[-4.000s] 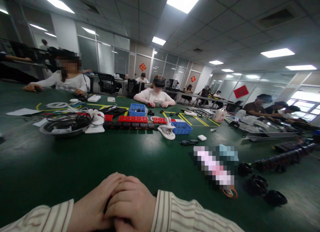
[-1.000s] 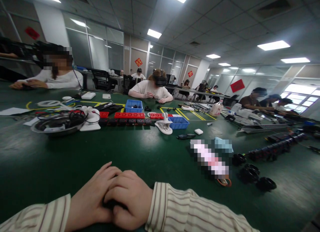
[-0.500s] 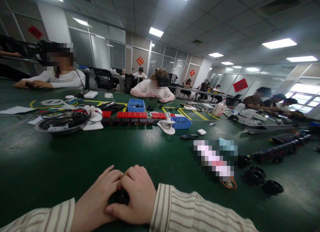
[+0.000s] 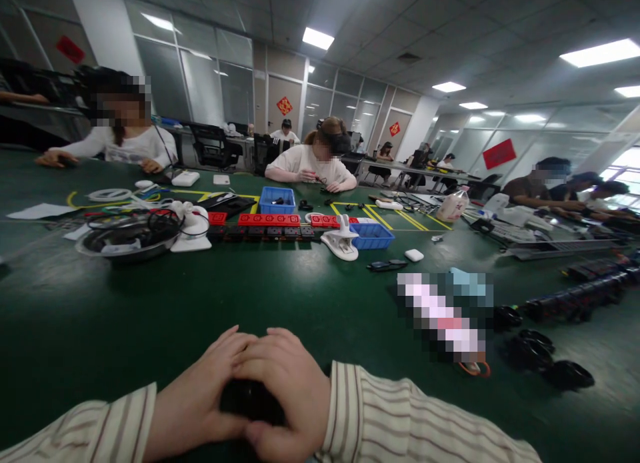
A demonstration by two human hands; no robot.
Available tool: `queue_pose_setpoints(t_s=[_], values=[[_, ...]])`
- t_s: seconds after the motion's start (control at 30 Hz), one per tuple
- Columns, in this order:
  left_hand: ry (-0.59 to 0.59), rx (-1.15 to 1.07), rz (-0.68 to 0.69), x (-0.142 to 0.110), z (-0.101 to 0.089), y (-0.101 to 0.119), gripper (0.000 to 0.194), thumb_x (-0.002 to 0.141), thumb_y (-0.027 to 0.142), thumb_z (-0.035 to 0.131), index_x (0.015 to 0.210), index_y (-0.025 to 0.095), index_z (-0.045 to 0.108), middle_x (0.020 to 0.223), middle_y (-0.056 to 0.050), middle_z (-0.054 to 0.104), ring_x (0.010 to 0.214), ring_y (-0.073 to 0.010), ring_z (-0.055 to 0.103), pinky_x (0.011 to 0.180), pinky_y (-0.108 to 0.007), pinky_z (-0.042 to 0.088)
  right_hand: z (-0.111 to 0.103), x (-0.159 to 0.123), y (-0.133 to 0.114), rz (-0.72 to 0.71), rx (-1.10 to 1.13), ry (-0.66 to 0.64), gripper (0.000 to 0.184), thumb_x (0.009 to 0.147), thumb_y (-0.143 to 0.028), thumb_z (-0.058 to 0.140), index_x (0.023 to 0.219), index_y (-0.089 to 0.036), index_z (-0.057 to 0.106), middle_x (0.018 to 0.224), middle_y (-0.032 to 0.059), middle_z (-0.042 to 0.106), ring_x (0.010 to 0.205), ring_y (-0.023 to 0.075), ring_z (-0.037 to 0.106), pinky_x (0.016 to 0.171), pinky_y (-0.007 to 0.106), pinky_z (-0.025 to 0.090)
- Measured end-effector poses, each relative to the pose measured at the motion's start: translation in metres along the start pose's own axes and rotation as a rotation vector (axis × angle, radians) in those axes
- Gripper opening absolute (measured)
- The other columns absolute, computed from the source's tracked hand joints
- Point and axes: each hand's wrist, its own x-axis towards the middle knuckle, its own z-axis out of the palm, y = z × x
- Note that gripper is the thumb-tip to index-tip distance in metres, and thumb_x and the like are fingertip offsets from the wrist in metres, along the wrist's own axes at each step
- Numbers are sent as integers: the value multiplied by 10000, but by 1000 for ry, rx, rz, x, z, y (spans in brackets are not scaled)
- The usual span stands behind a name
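Between the curved fingers, a black object.

Desk: green top, smooth, semi-gloss, light smears on it. Bowl is shiny metal. Blue bin, white clip: plastic look, smooth. Black rings glossy, likely plastic. Sheet matt, paper-like. Striped sleeve: soft matt cloth. Dark cupped object: smooth-looking, faint sheen, material unclear.
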Motion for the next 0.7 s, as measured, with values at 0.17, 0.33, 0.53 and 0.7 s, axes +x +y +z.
queue_pose_setpoints(t_s=[0.17,0.33,0.53,0.7], values=[[47,80,41,-5,9,-10,825,665,625,686,1313,235,355,1278,-131,491,1209,-346,441,1064,-645,152,6,-3,5,281,-126,56,776,785,-811,141,928,-159,536,829,62,591,754,182,534,712,330,397],[230,120,-7,-3,14,2,904,484,767,683,1148,187,483,1147,-122,555,1092,-362,506,1061,-618,177,14,-4,7,346,-377,-34,719,701,-855,311,770,-172,526,716,20,542,664,164,485,644,318,345],[193,65,-85,5,7,19,382,601,319,714,946,204,600,1008,-59,583,993,-304,533,1040,-580,227,10,1,-4,334,-515,-182,470,744,-627,570,812,-161,575,761,34,563,715,183,485,667,328,337],[158,-21,-54,6,2,16,376,595,140,611,967,194,593,1074,-56,546,1013,-265,517,919,-396,435,4,-1,-8,202,-379,-209,290,760,-337,578,990,-160,581,920,62,607,823,198,517,716,315,375]])
